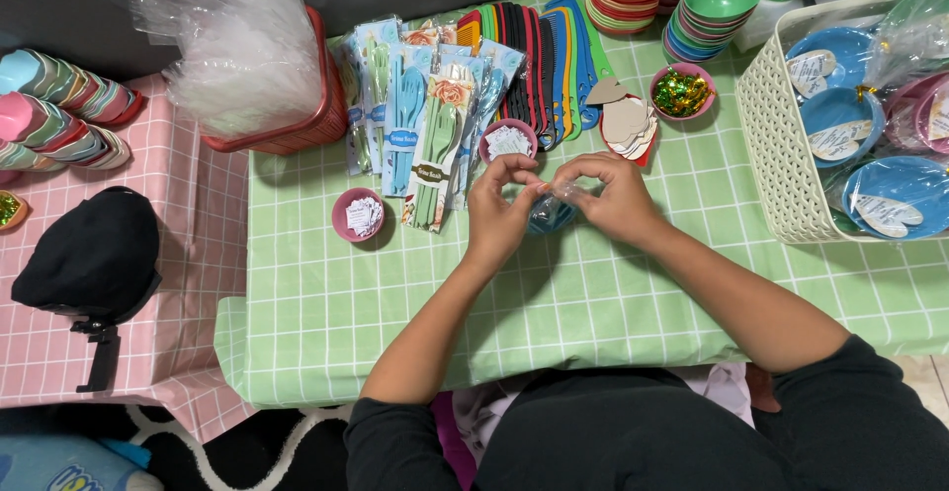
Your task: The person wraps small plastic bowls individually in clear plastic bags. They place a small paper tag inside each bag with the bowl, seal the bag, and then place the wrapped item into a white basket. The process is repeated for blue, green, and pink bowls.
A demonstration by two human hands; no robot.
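the person's left hand (500, 209) and right hand (615, 197) meet over the middle of the green checked tablecloth (554, 303), fingertips drawn close together, both pinching the gathered top of a small clear plastic bag with something blue inside (550, 214). the bag hangs between the two hands and just below the fingertips — neither hand is nearer, since both touch it at the same spot, the left from its left side and the right from its right. its body lies toward the person from the pinch point, so its long axis looks to run roughly away from the person and back, though the hands hide most of it and what the blue thing is cannot be told.

just beyond the left hand sits a small pink round bowl of white paper slips (508, 140), and a second pink bowl of slips (359, 215) lies well to the left. farther out are cutlery sets in clear printed sleeves (425, 125), a fanned row of coloured plastic combs (539, 51) and a pink bowl of shiny green and gold pieces (682, 91). a white woven plastic basket (781, 135) with wrapped blue plates stands to the right, apart from the right hand. a red basket stuffed with clear plastic bags (247, 66) stands at the far left of the table.
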